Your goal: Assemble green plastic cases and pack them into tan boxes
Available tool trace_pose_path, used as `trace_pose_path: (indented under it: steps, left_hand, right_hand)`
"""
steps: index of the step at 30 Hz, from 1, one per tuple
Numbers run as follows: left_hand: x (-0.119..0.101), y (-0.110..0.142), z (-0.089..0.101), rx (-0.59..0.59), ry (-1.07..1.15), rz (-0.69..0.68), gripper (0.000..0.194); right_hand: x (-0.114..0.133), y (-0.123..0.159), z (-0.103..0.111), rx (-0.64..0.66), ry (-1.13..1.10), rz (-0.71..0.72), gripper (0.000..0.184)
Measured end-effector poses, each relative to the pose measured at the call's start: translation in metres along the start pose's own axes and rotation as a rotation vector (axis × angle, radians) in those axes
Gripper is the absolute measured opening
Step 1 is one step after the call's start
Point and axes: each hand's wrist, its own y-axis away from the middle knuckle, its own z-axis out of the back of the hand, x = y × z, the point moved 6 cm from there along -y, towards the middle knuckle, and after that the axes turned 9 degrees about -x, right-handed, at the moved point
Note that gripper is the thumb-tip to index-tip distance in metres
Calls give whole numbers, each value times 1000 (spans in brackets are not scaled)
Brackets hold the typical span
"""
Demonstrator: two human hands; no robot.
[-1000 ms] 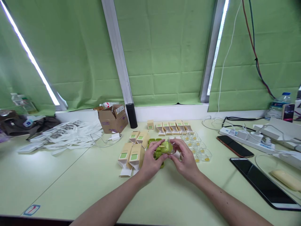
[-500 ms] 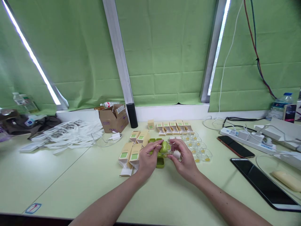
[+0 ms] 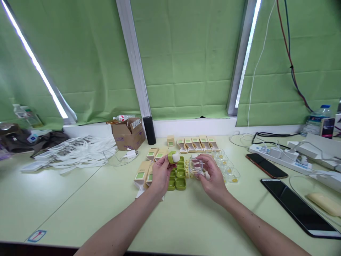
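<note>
My left hand pinches a small green square case part with a white rounded piece in it, tilted to the right. In my right hand is a clear square plastic cover, its open side not plain to see. Between and below the hands stand green square trays in rows, beside small cream-coloured pieces. Right of them lie several clear covers with yellow spots. Paper boxes with green labels lean near my left hand, which partly hides them.
Open paper boxes line the back of the table. Further left are a cardboard box, a black cylinder and a pile of white straps. Phones, a tablet and a power strip occupy the right.
My hands have moved apart. The clear cover has come away from the green part, the left hand keeping the green part and the right hand the cover. More green trays now show between them.
</note>
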Motion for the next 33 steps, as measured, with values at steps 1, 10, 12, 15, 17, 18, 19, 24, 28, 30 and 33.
trace_pose_path:
  steps: [1,10,12,15,17,18,19,24,28,30,33]
  left_hand:
    - [1,1,0,0,9,12,43]
    - [6,-1,2,-34,54,55,37]
    - [5,1,2,-47,63,67,35]
    - [3,2,1,-56,55,75,35]
    - [2,3,0,-53,51,70,35]
    - [2,3,0,-49,51,66,36]
    - [2,3,-1,-46,51,62,36]
    - [2,3,-2,-43,44,63,38]
    - [3,3,-2,-48,40,81,36]
    - [3,4,-2,-49,41,88,36]
    - [2,5,-3,-48,45,86,35]
  right_hand:
    - [1,0,1,-6,29,8,44]
    - [5,-3,9,-80,-27,-138,43]
    - [12,-9,14,-110,-124,-153,46]
    - [20,-21,25,-129,-233,-221,41]
    - [19,-27,35,-112,-289,-336,36]
    - [18,-29,42,-93,-307,-382,38]
    - [18,-30,50,-76,-289,-412,39]
    - [22,-21,110,-5,217,-292,42]
    - [19,-1,150,51,699,-72,23]
    - [10,12,159,97,796,-37,17]
    - [-5,30,163,150,874,-16,18]
